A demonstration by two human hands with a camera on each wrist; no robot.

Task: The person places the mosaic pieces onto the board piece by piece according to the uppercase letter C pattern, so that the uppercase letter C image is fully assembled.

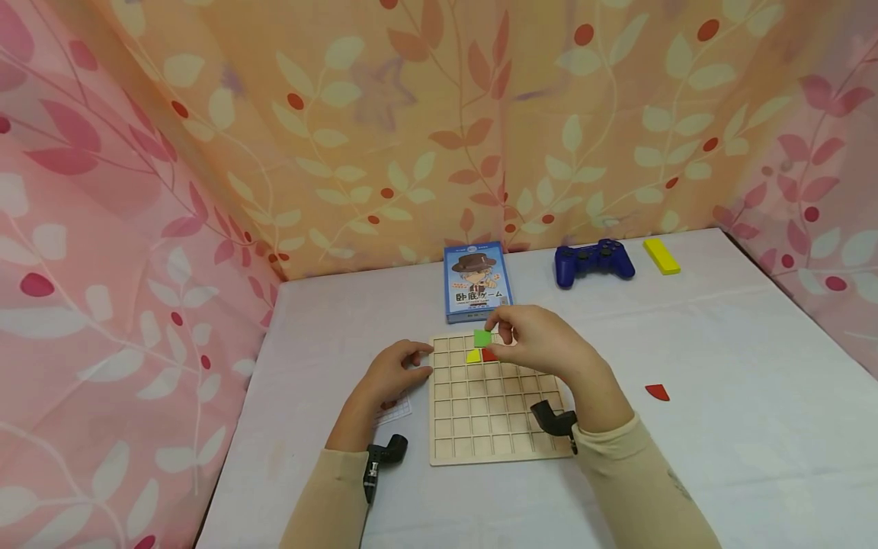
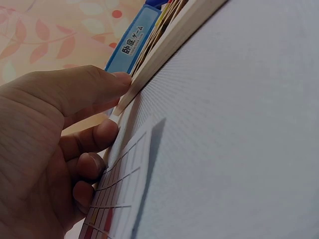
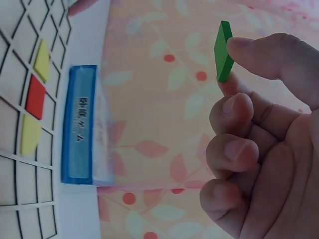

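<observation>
Fingers of the right hand [image 1: 542, 343] pinch a green tile [image 1: 483, 338] by its edges, holding it just above the far rows of the wooden grid board [image 1: 490, 427]. Yellow tile [image 1: 472, 356] and red tile [image 1: 488, 354] sit side by side in the board's cells just near of it. The left hand [image 1: 392, 374] rests on the tabletop [image 1: 720, 427], fingers loosely curled, fingertips touching the board's left edge. Beyond the board lies a blue card box [image 1: 476, 280]; a blue game controller [image 1: 594, 261] and yellow block [image 1: 661, 255] lie far right.

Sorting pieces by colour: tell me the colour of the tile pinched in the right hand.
Green tile, pinched by the right hand; clearest in the right wrist view.
</observation>
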